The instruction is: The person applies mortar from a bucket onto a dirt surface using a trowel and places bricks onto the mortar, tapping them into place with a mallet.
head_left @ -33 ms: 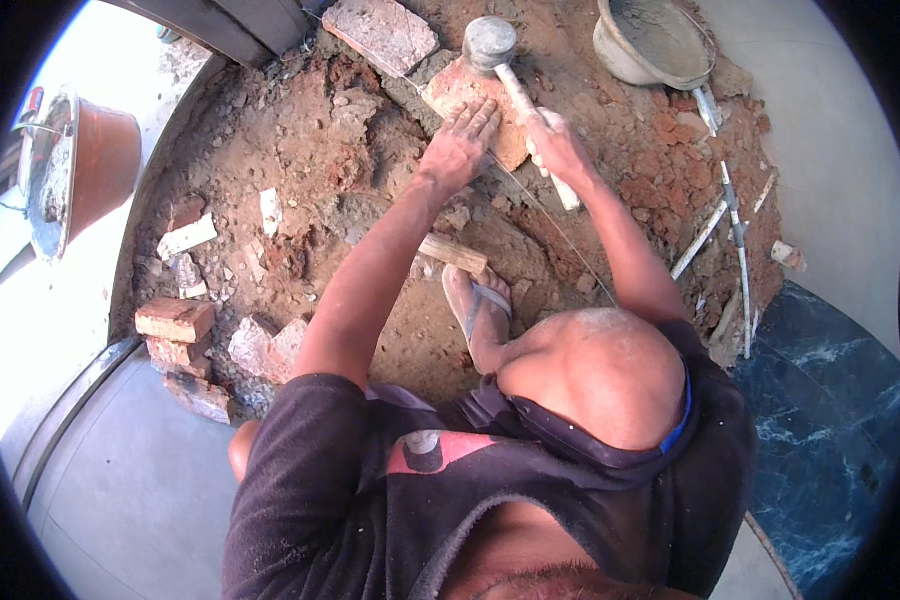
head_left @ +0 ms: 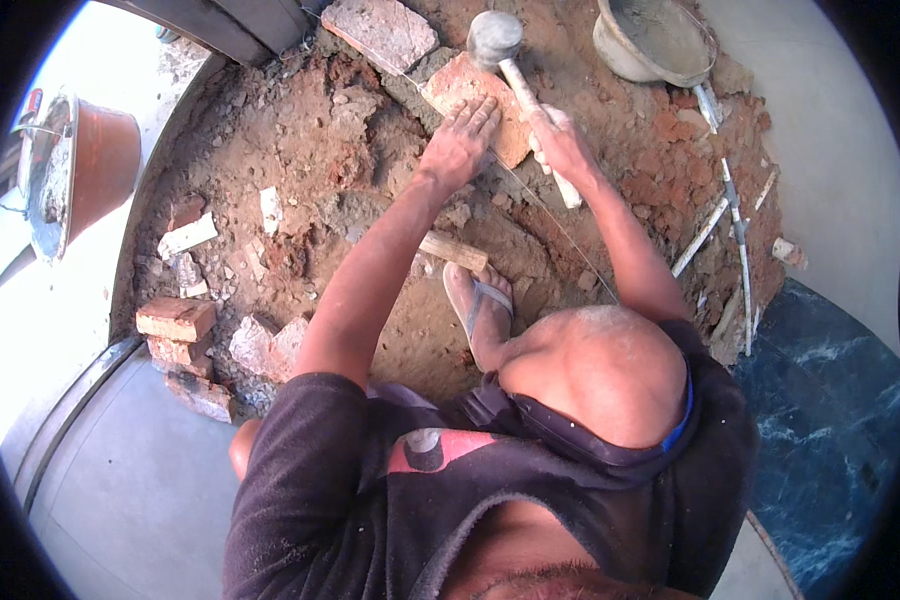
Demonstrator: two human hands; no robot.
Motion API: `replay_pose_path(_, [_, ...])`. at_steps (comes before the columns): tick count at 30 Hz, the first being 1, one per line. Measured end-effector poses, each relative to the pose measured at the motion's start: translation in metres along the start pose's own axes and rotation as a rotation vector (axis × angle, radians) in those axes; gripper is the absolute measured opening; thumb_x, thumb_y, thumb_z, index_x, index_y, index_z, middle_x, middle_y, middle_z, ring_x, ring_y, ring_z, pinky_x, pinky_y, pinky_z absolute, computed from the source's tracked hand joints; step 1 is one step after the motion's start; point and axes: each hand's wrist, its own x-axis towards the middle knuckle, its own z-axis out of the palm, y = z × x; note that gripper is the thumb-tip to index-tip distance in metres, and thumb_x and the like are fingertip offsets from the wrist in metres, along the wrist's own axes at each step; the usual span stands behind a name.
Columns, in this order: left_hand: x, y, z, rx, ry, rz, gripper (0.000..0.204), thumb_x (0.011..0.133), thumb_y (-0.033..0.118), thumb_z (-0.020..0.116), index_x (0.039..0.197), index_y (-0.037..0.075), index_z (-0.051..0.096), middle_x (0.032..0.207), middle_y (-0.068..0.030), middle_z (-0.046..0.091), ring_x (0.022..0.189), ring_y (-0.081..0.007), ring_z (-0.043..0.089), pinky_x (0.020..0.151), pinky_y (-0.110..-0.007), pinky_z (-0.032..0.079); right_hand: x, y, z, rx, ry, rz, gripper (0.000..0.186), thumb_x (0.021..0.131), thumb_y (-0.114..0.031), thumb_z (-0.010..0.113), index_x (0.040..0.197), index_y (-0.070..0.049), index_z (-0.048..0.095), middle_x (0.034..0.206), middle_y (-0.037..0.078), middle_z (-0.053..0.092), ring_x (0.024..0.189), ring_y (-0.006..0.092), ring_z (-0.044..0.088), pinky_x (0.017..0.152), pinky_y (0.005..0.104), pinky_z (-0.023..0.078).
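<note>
— Red brick (head_left: 467,90) lies flat on the rubble, left hand (head_left: 460,143) spread on it, pinning it.
— And the right hand (head_left: 560,140)?
— Clamped round the hammer (head_left: 515,75) handle; its head rests at the brick's far edge.

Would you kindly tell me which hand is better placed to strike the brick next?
The right hand: it already grips the hammer by its handle, head poised just beyond the brick. The left hand lies flat on the brick, steadying it.
</note>
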Motion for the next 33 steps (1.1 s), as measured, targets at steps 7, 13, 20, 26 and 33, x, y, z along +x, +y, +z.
replay_pose_path(7, [-0.003,-0.008,0.005,-0.072,0.012,0.017,0.061,0.095,0.013,0.042,0.154,0.009,0.026,0.162,-0.0075,0.024,0.148,-0.0247,0.026,0.123,-0.04,0.018,-0.053,-0.003,-0.031,0.222,0.023,0.032,0.032,0.101,-0.034,0.047,0.106,-0.007,0.064,0.064,-0.002,0.049,0.046,0.0075,0.043,0.039,0.0262,0.037])
replay_pose_path(13, [0.0,-0.007,0.006,-0.054,0.003,0.021,0.059,0.097,0.012,0.041,0.154,0.01,0.027,0.162,-0.0064,0.024,0.149,-0.0238,0.024,0.123,-0.039,0.018,-0.07,0.044,-0.027,0.072,0.011,0.088,0.035,0.101,-0.036,0.05,0.106,-0.005,0.065,0.058,0.0,0.051,0.045,0.0096,0.05,0.039,0.0277,0.039])
replay_pose_path(20, [0.0,-0.004,0.001,-0.108,-0.016,0.005,0.058,0.097,0.01,0.04,0.154,0.01,0.027,0.162,-0.0063,0.024,0.149,-0.0227,0.025,0.124,-0.038,0.018,-0.073,0.062,-0.021,-0.044,0.092,-0.04,0.035,0.101,-0.035,0.049,0.099,-0.005,0.067,0.065,0.007,0.058,0.057,0.0175,0.057,0.055,0.0362,0.045])
replay_pose_path(26, [-0.003,-0.011,0.016,-0.023,0.099,-0.007,0.064,0.092,0.018,0.056,0.152,0.012,0.033,0.16,-0.0057,0.029,0.145,-0.0261,0.032,0.121,-0.038,0.025,-0.079,0.065,-0.01,-0.138,0.104,-0.129,0.029,0.098,-0.029,0.05,0.096,-0.005,0.067,0.077,0.017,0.063,0.069,0.0328,0.062,0.066,0.0435,0.049])
replay_pose_path(33, [0.001,-0.01,0.007,-0.153,0.032,-0.01,0.061,0.093,0.008,0.046,0.152,0.011,0.032,0.161,-0.006,0.026,0.146,-0.0251,0.03,0.122,-0.037,0.023,-0.074,0.075,-0.01,-0.174,0.149,-0.096,0.033,0.098,-0.03,0.046,0.1,-0.005,0.067,0.076,0.018,0.063,0.068,0.0316,0.064,0.063,0.0446,0.049])
